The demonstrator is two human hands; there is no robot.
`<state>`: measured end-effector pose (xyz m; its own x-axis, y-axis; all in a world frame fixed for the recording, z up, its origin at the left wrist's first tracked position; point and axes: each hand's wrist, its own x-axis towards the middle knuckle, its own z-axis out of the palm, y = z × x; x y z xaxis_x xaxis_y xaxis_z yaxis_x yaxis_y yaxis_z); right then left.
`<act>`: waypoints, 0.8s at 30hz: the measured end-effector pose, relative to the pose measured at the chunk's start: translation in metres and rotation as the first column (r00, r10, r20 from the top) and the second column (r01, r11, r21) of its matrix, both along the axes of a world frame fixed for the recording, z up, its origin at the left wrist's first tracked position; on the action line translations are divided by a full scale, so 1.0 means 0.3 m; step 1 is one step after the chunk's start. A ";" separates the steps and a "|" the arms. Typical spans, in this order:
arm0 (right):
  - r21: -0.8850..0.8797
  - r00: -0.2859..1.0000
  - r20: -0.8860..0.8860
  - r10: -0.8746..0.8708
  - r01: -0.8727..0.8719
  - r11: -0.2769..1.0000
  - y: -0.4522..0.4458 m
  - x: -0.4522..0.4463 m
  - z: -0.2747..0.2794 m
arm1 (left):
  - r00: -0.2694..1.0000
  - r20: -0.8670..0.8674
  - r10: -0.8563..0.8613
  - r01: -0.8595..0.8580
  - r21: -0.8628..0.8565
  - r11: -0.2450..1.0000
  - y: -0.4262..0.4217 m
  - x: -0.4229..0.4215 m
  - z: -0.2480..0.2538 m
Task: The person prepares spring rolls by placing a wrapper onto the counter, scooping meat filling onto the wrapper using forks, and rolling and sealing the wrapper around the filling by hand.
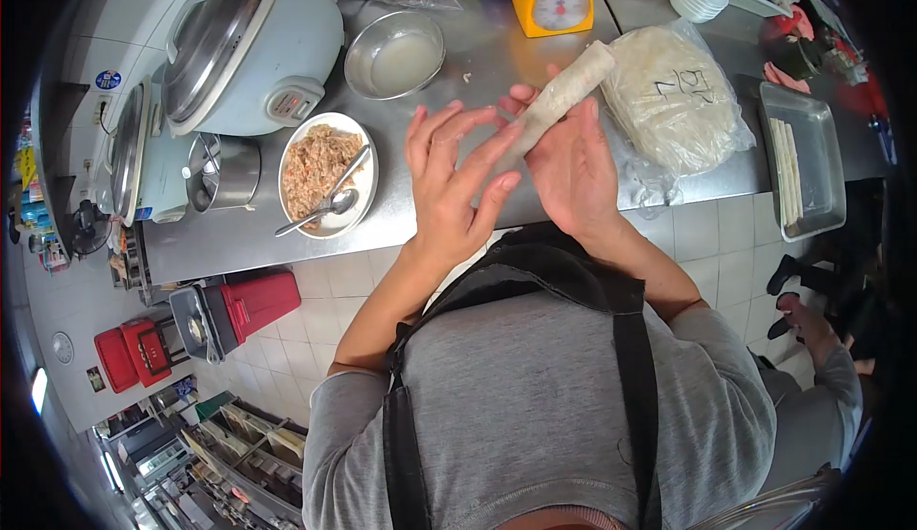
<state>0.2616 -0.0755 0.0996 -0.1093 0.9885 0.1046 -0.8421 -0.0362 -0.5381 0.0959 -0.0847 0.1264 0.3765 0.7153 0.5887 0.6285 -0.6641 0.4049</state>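
A long, pale uncooked spring roll [571,83] slants up and to the right above the steel counter. It rests across the palm and fingers of my right hand [578,167], whose thumb stands along its side. My left hand [449,172] has its fingers spread, with the fingertips at the lower end of the roll. Left of my hands is a white bowl [368,201] of minced filling [320,158] with two spoons [334,202] in it. To the right, a plastic-wrapped stack of wrappers [673,95] bears handwriting.
A metal bowl [396,55] of whitish liquid and a yellow scale [556,5] stand behind. Rolls lie in a metal tray [823,162] at the right. Large cookers [253,48] and a steel pot [239,181] occupy the left. Another person [826,368] is at lower right.
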 end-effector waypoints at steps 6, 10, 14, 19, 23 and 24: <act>0.023 0.989 0.096 -0.113 0.111 0.994 -0.052 -0.072 0.042 | 0.985 -0.110 0.130 -0.126 0.043 0.991 -0.072 0.026 -0.007; 0.055 0.994 0.034 -0.106 0.104 0.993 -0.071 -0.105 0.058 | 0.989 -0.100 0.106 -0.096 0.098 0.991 -0.103 -0.018 -0.011; 0.037 0.998 0.022 -0.064 0.063 0.997 -0.091 -0.117 0.091 | 0.996 -0.005 0.090 -0.090 0.031 0.995 -0.109 -0.052 0.022; -0.008 1.000 0.009 -0.011 0.011 1.000 -0.113 -0.120 0.116 | 0.991 -0.099 0.088 -0.082 0.056 0.995 -0.098 -0.049 0.016; -0.031 0.999 -0.048 0.017 -0.018 0.999 -0.117 -0.097 0.122 | 0.975 -0.212 0.067 -0.036 0.145 0.989 -0.100 -0.058 -0.001; -0.022 0.999 -0.044 0.012 -0.013 1.000 -0.116 -0.095 0.123 | 0.969 -0.239 0.060 -0.019 0.168 0.986 -0.099 -0.060 -0.003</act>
